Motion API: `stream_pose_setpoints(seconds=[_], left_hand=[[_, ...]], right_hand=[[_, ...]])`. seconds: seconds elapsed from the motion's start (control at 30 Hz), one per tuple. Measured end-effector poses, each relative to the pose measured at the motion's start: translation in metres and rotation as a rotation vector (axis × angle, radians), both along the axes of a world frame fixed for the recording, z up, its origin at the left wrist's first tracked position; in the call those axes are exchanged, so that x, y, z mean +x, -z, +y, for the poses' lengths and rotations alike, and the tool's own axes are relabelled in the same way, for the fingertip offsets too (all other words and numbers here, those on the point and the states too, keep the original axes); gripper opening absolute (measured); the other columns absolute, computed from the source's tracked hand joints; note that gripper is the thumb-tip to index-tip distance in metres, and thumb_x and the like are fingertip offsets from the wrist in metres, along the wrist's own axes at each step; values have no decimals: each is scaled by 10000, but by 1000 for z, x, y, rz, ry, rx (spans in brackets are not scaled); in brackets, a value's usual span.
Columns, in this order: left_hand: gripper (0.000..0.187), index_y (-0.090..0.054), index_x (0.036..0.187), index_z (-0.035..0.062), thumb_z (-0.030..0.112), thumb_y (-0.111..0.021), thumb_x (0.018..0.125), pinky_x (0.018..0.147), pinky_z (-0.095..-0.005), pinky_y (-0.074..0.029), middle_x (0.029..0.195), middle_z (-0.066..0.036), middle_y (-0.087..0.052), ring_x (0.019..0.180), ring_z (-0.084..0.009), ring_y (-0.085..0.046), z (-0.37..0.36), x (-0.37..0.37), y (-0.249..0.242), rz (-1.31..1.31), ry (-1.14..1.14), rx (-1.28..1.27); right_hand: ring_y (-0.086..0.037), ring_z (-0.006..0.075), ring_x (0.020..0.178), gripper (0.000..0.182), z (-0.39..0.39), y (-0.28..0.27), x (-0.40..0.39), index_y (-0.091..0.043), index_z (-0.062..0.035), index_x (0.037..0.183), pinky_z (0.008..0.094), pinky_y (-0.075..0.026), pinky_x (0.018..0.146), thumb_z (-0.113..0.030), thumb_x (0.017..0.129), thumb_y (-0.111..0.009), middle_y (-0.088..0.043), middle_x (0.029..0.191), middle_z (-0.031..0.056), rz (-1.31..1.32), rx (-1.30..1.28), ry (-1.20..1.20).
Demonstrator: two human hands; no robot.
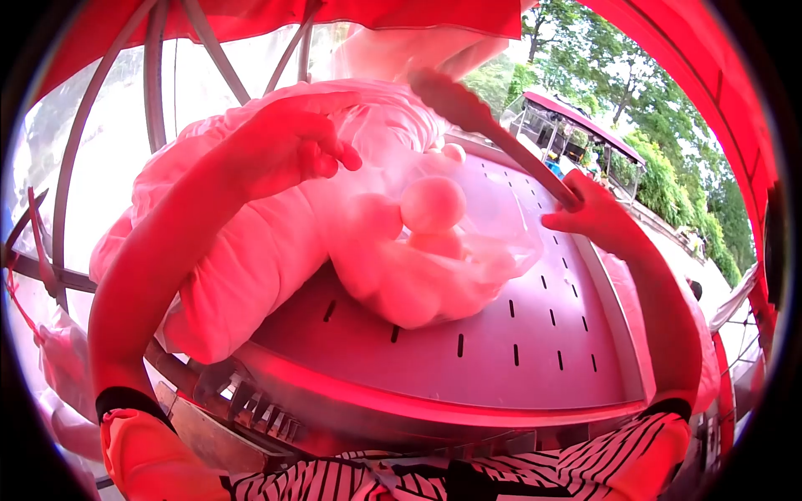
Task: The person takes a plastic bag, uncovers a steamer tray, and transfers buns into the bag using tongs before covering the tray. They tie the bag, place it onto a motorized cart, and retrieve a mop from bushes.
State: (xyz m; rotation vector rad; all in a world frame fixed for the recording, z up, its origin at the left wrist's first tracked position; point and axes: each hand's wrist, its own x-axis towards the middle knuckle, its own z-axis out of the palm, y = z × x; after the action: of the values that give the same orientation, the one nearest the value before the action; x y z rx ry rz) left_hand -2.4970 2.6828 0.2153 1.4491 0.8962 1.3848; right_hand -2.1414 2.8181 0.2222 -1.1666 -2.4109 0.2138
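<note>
So the left hand hung upper left of centre over some puffy, wrinkled cloth; fingers loosely bent and apart, one stretched out straight, nothing visibly held; the right hand, right of centre, had its fingers wrapped round the handle end of long, scallop-headed tongs slanting to the upper middle; a thin, filmy plastic bag with smooth round balls sat mid-frame, bulging beside the cloth on a flat tray punched with narrow slots; red light tinted everything underneath the canopy.
</note>
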Motion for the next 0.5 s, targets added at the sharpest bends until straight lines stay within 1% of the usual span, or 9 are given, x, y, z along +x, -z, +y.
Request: stream_pose_setpoints(seconds=[0.07, 0.17, 0.2, 0.27, 0.3, 0.33, 0.4, 0.43, 0.5], left_hand=[[546, -398, 1294, -24, -30, -484, 755, 585, -228, -447, 819, -123, -589, 701, -156, -583, -2, 4, -4, 61, -16, 5], [534, -414, 1284, -36, -27, -488, 756, 530, -230, -440, 790, -134, -603, 632, -142, -577, -2, 8, -6, 208, -145, 57], [510, -424, 1272, -40, -18, -481, 766, 510, -224, -425, 792, -120, -595, 602, -131, -558, -3, 6, -10, 400, -164, -12], [465, -444, 1248, -48, 1, -468, 786, 469, -213, -395, 794, -92, -580, 541, -107, -521, -5, -3, -23, 778, -223, -138], [387, -499, 1181, -48, 25, -481, 802, 436, -209, -389, 702, -62, -572, 467, -97, -494, -5, -1, -26, 841, -235, -125], [371, -504, 1174, -41, 38, -487, 811, 456, -206, -401, 713, -64, -580, 487, -95, -503, 4, -2, -33, 726, -129, -88], [341, -515, 1158, -27, 65, -499, 831, 497, -200, -425, 735, -70, -597, 527, -89, -522, 22, -3, -44, 492, 67, -16], [300, -533, 1125, -19, 88, -503, 846, 537, -204, -441, 762, -81, -612, 580, -99, -552, 23, 20, -43, 363, 6, -23], [222, -569, 1038, -8, 124, -508, 871, 610, -225, -465, 815, -98, -635, 692, -126, -601, 38, 68, -38, 206, -26, -80]], right_hand=[[-434, 99, 622, 437, -19, 9, -21, -509, -52, 880, 259, -362, 508, -324, 646, -760, -509, 796, 25, 135, -225, 158], [-477, 102, 542, 308, 4, 45, -37, -512, -50, 825, 274, -388, 464, -182, 656, -733, -519, 700, 22, 129, -278, 62], [-494, 106, 516, 264, 20, 57, -39, -511, -52, 803, 273, -397, 463, -131, 659, -718, -516, 657, 21, 149, -312, -4], [-519, 141, 490, 184, 28, 51, -42, -479, -36, 739, 287, -410, 463, -42, 686, -655, -510, 595, 48, 414, -207, -144], [-518, 151, 489, 155, 33, 40, -37, -480, -32, 745, 292, -412, 464, -24, 705, -629, -510, 593, 53, 619, -279, -179], [-516, 161, 487, 128, 26, 23, -39, -480, -27, 750, 298, -415, 466, -6, 723, -603, -511, 591, 57, 825, -356, -211], [-518, 173, 499, 76, 53, 15, -41, -491, -31, 779, 301, -427, 481, 22, 763, -542, -517, 592, 66, 1037, -438, -517], [-538, 194, 523, 56, 62, 13, -43, -499, -29, 802, 301, -453, 523, 26, 792, -506, -533, 602, 84, 1144, -542, -605], [-546, 201, 537, 38, 69, 15, -46, -503, -25, 808, 303, -465, 541, 11, 805, -494, -542, 611, 95, 1165, -582, -539]])
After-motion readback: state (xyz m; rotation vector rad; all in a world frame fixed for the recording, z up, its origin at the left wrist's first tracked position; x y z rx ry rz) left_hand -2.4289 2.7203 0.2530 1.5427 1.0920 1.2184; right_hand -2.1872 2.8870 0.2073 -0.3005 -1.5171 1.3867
